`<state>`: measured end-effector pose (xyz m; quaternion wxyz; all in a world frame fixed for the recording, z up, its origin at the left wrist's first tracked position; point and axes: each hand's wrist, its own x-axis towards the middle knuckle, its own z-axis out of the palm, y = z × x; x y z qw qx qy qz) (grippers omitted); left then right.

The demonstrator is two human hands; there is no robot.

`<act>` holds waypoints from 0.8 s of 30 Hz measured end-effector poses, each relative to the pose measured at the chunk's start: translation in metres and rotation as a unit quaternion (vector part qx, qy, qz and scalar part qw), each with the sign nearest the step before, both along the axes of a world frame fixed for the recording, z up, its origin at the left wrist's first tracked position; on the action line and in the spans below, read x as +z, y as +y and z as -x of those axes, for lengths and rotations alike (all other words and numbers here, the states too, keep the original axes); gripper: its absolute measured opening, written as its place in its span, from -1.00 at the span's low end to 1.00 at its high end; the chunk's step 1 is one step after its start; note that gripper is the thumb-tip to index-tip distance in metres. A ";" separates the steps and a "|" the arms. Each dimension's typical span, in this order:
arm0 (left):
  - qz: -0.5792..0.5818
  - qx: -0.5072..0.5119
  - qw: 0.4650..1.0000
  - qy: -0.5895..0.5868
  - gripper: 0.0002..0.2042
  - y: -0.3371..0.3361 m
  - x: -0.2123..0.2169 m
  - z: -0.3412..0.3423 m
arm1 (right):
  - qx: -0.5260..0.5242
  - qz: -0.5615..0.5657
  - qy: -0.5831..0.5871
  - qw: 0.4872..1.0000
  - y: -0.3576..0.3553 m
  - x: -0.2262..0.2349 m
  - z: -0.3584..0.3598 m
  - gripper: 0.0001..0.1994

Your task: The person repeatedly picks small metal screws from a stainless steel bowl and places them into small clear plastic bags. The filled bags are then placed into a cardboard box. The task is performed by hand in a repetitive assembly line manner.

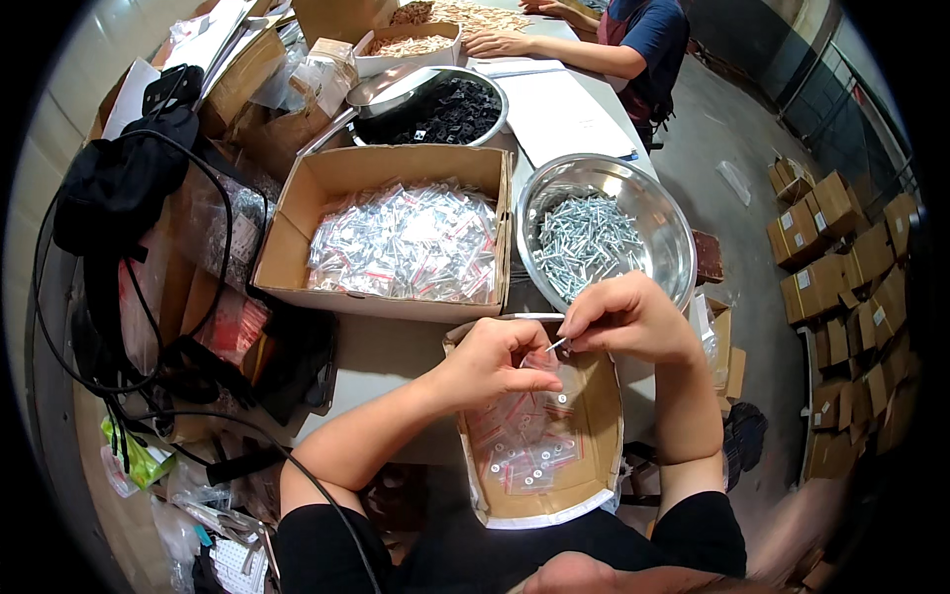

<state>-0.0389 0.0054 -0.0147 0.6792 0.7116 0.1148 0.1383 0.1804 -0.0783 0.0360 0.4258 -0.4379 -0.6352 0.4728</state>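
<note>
My left hand (495, 362) pinches a small clear zip bag (540, 362) above a shallow cardboard tray (596, 436). My right hand (633, 315) grips a thin silvery screw (557, 345) between thumb and fingers, its end at the bag's mouth. Whether the tip is inside the bag I cannot tell. Several more clear bags (534, 460) with small white round pieces lie in the tray. Just beyond my right hand stands a steel bowl (675, 223) of loose screws (584, 238). Left of it, a cardboard box (381, 305) holds a heap of filled clear bags (406, 243).
Farther back are a metal bowl of black parts (445, 111) with a scoop (391, 91), papers (559, 114) and a carton of wooden pieces (408, 48). A co-worker's hand (500, 44) rests at the far end. Cables and bags crowd the left; cartons (826, 277) stack right.
</note>
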 end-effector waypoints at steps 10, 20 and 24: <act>-0.166 -0.006 0.986 0.014 -0.61 0.003 -0.005 -0.003 | -0.003 -0.145 -0.221 0.965 -0.010 0.015 0.031 -0.86; -0.143 0.021 0.989 -0.042 -0.71 -0.004 -0.014 -0.006 | -0.048 -0.174 -0.213 0.960 -0.018 0.011 0.054 -0.79; -0.118 0.024 0.991 -0.054 -0.71 -0.004 -0.009 -0.006 | -0.046 -0.182 -0.219 0.958 -0.018 0.012 0.055 -0.78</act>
